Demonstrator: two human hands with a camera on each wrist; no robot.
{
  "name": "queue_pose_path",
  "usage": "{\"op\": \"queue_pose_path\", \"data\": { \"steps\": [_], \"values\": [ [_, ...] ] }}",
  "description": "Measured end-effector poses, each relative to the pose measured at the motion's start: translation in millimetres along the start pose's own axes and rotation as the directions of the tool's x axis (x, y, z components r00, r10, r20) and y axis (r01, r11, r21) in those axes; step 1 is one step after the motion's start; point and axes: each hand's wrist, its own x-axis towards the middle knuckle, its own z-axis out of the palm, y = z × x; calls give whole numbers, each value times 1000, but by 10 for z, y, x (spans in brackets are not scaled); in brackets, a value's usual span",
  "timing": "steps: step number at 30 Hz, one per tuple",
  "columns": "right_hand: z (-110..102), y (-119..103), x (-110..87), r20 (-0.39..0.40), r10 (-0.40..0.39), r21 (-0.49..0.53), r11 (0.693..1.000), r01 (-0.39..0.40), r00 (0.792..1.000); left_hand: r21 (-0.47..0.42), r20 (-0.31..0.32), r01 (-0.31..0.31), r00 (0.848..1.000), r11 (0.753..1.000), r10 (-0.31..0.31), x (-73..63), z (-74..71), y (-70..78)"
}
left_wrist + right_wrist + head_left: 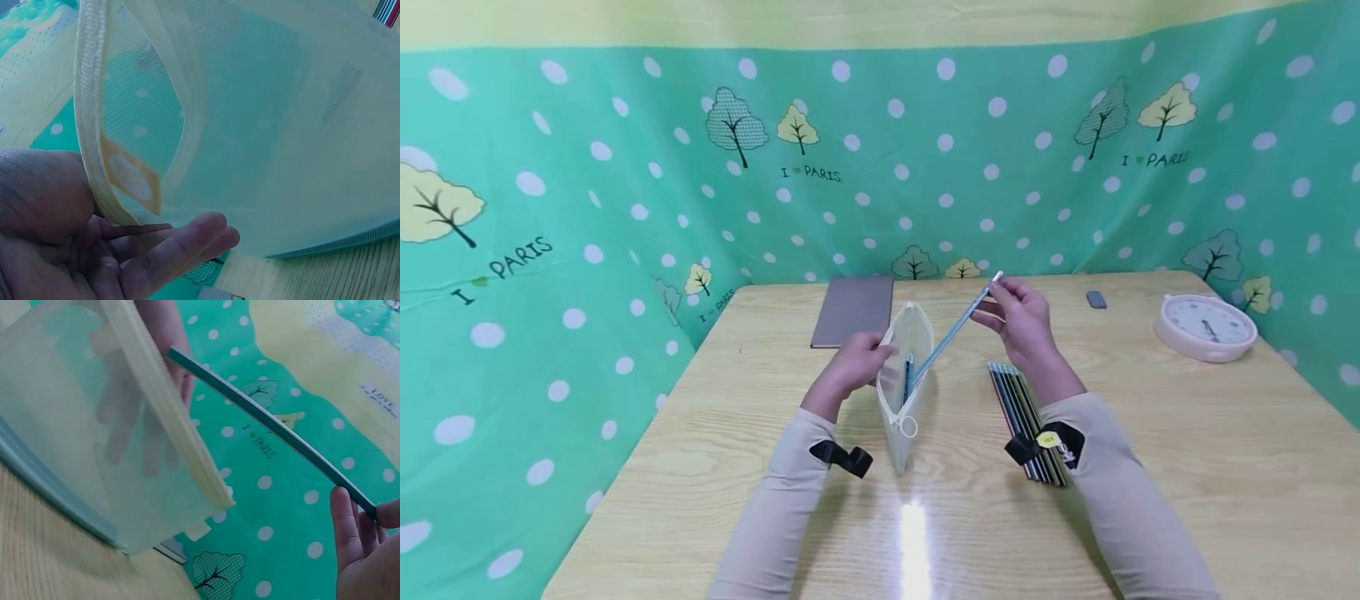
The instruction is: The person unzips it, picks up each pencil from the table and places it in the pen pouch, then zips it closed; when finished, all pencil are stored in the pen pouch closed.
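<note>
My left hand (856,367) grips the side of a whitish see-through mesh zip pouch (889,387), which stands with its mouth open. In the left wrist view the thumb and fingers lie about the pouch's zip edge (89,94). Between thumb and fingers, my right hand (1024,321) pinches a blue pencil (957,328) near its upper end. It slants down to the left, its lower end at the pouch mouth. Inside the pouch a dark blue pencil (908,371) shows. Under the right forearm lies a row of several pencils (1017,400), partly covered by the wrist strap.
A grey-brown notebook (853,310) lies at the back, behind the left hand. Toward the back right are a small grey-blue object (1096,299) and a round white clock (1206,327). A green dotted cloth (820,208) hangs along the table's far edge.
</note>
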Motion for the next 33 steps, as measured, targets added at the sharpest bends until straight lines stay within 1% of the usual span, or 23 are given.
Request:
{"op": "queue_pose_path", "data": {
  "steps": [3,6,11,13,17,21,29,33],
  "values": [
    [15,89,7,3,-35,-31,999,35,999,0,5,-2,1000,1000,2,17,22,9],
    [89,160,-1,32,-63,-93,994,66,998,-7,-3,8,1000,1000,-8,9,14,11],
    [236,280,-69,88,-56,-212,974,74,995,-18,-7,29,1000,999,-29,22,6,4],
    [286,317,-100,113,-44,-239,968,70,993,-26,-7,39,999,999,-39,32,9,0],
    [344,347,-160,152,-41,-246,966,78,988,-36,-5,52,999,998,-52,48,26,-1],
    [360,356,-189,179,-52,-249,964,97,983,-32,2,48,999,998,-48,47,33,-7],
    [370,371,-197,207,-68,-293,948,128,976,-42,13,67,998,997,-67,55,28,2],
    [381,375,-221,239,-79,-313,937,154,968,-48,13,71,997,996,-70,63,35,9]
  ]
}}
